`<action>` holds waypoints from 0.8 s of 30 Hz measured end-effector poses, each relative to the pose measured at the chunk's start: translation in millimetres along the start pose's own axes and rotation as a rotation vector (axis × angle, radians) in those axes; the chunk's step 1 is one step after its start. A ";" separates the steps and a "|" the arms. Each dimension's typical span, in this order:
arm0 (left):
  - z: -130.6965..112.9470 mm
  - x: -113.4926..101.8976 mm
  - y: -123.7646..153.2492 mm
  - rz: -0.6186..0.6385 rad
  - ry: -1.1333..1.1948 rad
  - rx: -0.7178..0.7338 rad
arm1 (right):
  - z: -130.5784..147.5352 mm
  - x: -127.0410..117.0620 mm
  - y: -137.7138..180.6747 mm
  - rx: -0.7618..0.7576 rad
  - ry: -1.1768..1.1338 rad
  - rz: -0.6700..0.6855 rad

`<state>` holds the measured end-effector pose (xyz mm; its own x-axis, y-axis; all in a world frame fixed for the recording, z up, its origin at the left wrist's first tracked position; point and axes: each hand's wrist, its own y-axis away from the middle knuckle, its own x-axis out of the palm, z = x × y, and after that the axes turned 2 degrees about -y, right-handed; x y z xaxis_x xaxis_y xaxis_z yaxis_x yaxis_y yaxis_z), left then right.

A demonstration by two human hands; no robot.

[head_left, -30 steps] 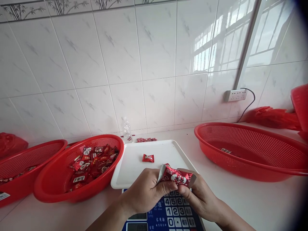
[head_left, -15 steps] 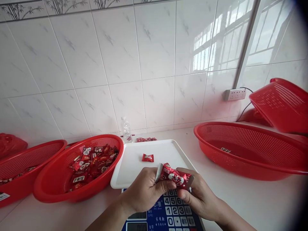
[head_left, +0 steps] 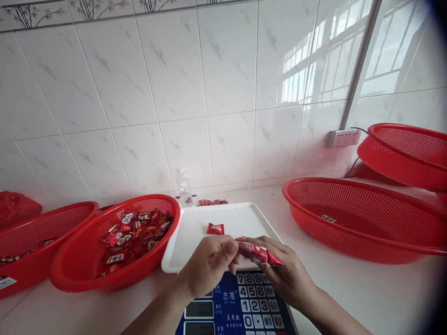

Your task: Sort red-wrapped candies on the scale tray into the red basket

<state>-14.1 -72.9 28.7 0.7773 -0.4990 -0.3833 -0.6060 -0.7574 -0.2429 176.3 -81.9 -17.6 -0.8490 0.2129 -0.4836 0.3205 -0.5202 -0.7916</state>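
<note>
My left hand (head_left: 213, 263) pinches the left end of a red wrapped candy (head_left: 260, 253), thumb against curled fingers. My right hand (head_left: 288, 267) is closed around the candy's right part from behind. The candy is tilted down to the right and a little blurred, and whether a second one lies behind it I cannot tell. Both hands are over the near edge of the scale's white tray (head_left: 186, 218). One red candy (head_left: 215, 228) lies on that tray. Below the hands is the scale's blue keypad panel (head_left: 230, 307).
To the left, a red basket (head_left: 59, 270) holds many wrapped candies, beside another red basket (head_left: 84, 214). At right are a large red basket (head_left: 349, 239) and a red basket (head_left: 401, 160) above it. A clear bottle (head_left: 184, 188) and a candy strip (head_left: 213, 202) stand behind the tray.
The candy in my hands has turned from face-on to nearly edge-on. My left thumb has moved to its left end. The upper right basket has tipped to a flatter position.
</note>
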 end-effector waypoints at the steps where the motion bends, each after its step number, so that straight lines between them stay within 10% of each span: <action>1: 0.2 -0.4 -0.1 0.012 0.024 -0.014 | -2.5 0.6 1.1 -0.011 0.005 0.009; 24: -10.7 3.5 3.0 -0.077 0.029 0.025 | 16.8 -8.2 -4.3 0.404 -0.219 -0.088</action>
<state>-11.4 -81.5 36.1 0.8261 -0.4515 -0.3371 -0.5479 -0.7835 -0.2933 174.9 -95.2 -4.0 -0.9482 0.1137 -0.2966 0.0908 -0.7977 -0.5961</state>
